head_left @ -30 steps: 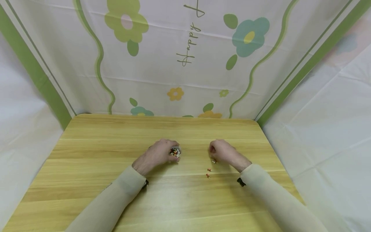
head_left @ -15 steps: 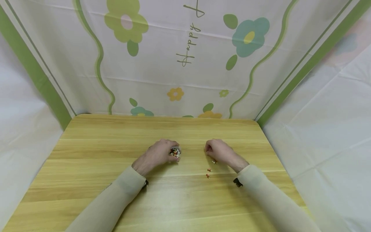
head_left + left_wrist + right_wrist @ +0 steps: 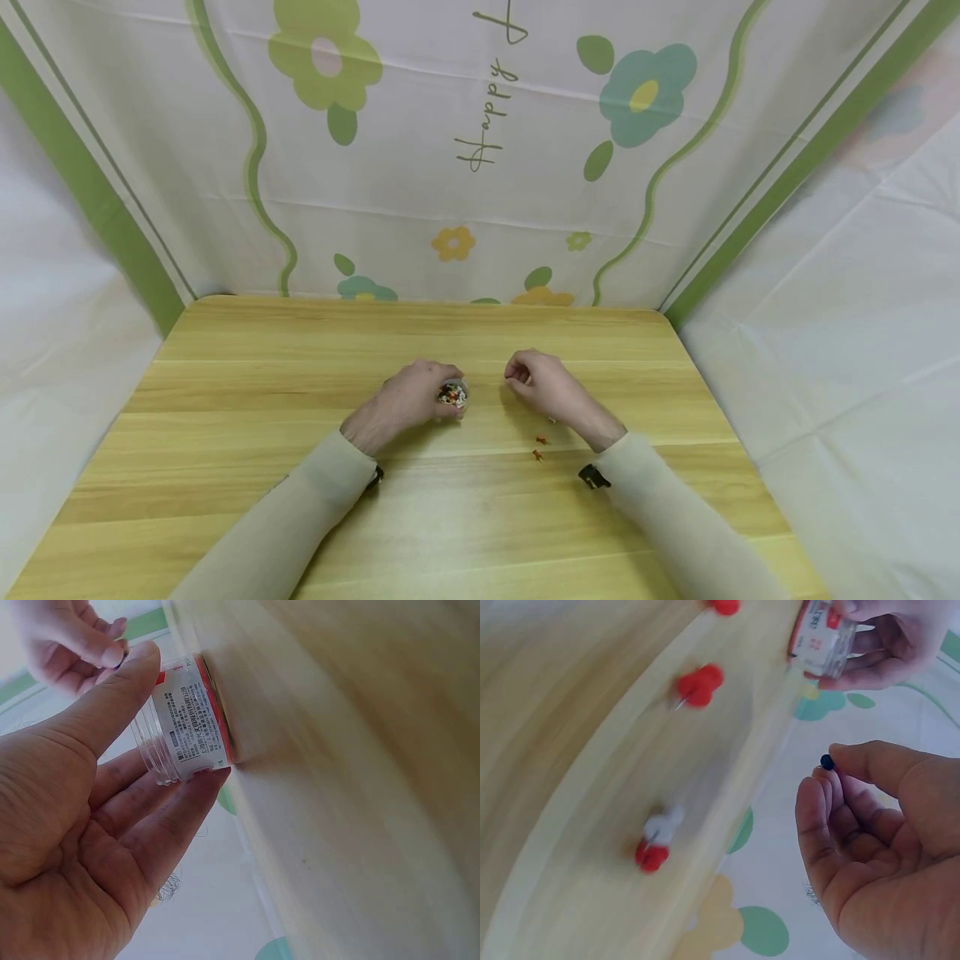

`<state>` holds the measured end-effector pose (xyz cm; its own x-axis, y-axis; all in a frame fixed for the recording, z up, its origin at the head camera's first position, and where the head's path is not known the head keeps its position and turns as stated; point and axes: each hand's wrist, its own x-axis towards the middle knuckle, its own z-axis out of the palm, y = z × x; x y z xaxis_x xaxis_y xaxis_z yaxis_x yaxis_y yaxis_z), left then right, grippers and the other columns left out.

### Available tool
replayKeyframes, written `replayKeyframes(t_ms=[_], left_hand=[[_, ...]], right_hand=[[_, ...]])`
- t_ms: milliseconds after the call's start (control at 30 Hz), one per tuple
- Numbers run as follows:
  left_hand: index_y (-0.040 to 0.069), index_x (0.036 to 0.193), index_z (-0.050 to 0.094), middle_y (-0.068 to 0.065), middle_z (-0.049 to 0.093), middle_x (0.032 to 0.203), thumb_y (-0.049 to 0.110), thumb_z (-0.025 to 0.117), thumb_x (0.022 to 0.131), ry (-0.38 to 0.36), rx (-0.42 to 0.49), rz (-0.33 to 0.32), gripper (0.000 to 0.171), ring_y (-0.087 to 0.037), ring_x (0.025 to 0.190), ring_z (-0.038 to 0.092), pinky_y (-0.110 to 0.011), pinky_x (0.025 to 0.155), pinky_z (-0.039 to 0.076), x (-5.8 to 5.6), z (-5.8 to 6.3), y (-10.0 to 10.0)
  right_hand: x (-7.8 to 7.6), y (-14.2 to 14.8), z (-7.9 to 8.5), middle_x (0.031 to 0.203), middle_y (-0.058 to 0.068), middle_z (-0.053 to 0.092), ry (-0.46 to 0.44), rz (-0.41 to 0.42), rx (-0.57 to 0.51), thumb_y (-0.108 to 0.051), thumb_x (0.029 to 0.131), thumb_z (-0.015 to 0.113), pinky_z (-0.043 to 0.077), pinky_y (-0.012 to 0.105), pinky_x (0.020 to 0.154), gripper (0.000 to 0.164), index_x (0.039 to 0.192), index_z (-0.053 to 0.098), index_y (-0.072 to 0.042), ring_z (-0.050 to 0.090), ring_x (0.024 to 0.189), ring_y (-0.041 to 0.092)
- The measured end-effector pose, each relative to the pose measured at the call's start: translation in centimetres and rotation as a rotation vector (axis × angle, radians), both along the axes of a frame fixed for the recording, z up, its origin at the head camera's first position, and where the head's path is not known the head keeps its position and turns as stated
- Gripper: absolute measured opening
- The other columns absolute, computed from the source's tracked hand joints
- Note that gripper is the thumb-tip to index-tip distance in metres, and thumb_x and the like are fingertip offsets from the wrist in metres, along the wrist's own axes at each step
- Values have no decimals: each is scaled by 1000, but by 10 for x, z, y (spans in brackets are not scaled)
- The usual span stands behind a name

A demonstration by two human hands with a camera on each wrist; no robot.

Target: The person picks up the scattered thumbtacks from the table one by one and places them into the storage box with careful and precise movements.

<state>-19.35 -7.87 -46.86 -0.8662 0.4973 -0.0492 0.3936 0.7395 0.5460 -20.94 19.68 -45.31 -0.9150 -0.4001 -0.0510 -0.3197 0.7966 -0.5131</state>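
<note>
My left hand (image 3: 411, 394) grips a small clear jar (image 3: 187, 716) with a printed label, thumb on one side and fingers on the other. The jar stands upright on the table, and many colourful push pins (image 3: 452, 395) fill it. To its right, above the tabletop, my right hand (image 3: 553, 389) pinches a dark push pin (image 3: 827, 761) between thumb and forefinger. Below that hand, a red push pin (image 3: 700, 684) lies loose on the wood, with another nearer the front. A white push pin (image 3: 662, 825) lies against a further red one (image 3: 651, 856).
The wood-grain table (image 3: 300, 333) ends at a back edge against a hanging cloth (image 3: 420, 167) printed with flowers and lettering. More pale cloth (image 3: 840, 367) hangs along both sides. A dark wrist device (image 3: 595, 477) shows under the right sleeve.
My right hand has moved left, away from the loose push pins and nearer the jar, with its fingertips held together. The left hand and the jar have stayed in place.
</note>
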Motion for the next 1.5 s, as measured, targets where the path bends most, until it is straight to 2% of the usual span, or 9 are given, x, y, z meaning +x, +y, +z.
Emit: replayKeyframes(t_ms=[133,367,767,1000,1167,1333,1500], left_hand=[[6,153,75,-14,83,145,30,98,99,5,1,-1,64,-34,133,78,-54,113,67,1,1,-1],[6,153,75,-14,82,146,30,98,99,9,6,-8,63,-35,134,78,-55,114,66,1,0,-1],[7,145,79,-11,86,136,27,100,97,27,21,-18,56,-28,121,81,-50,105,69,1,-2,0],[9,142,79,-11,86,137,28,100,97,17,12,-15,53,-29,121,82,-51,106,70,2,0,-1],[9,139,80,-11,86,134,29,100,97,23,9,-19,50,-29,119,82,-50,104,70,1,0,-2],[7,143,79,-10,86,131,27,100,97,16,27,-22,54,-26,114,82,-48,102,70,1,0,-2],[5,147,78,-12,86,135,28,99,99,24,20,-23,58,-27,118,81,-48,104,69,-1,-1,-1]], right_hand=[[2,-7,2,110,5,79,-17,-13,-59,-12,114,77,65,34,89,6,115,78,-6,72,100,15],[5,-20,4,112,7,80,-25,-6,-158,-10,114,77,69,40,99,3,115,78,-7,75,104,16],[11,-44,0,114,7,82,-78,18,-257,-10,112,80,70,40,100,6,118,79,-7,76,105,16],[12,-57,-2,113,5,83,-97,51,-240,-9,111,82,69,31,94,7,118,81,-9,75,102,13],[11,-61,-1,113,5,82,-105,61,-219,-10,112,81,69,30,93,8,119,81,-8,75,103,13],[9,-49,3,112,3,82,-100,71,-159,-14,113,81,68,33,95,6,117,82,-10,74,103,12],[10,-32,9,109,3,82,-122,111,-88,-13,113,80,64,28,90,4,114,81,-9,72,99,10]])
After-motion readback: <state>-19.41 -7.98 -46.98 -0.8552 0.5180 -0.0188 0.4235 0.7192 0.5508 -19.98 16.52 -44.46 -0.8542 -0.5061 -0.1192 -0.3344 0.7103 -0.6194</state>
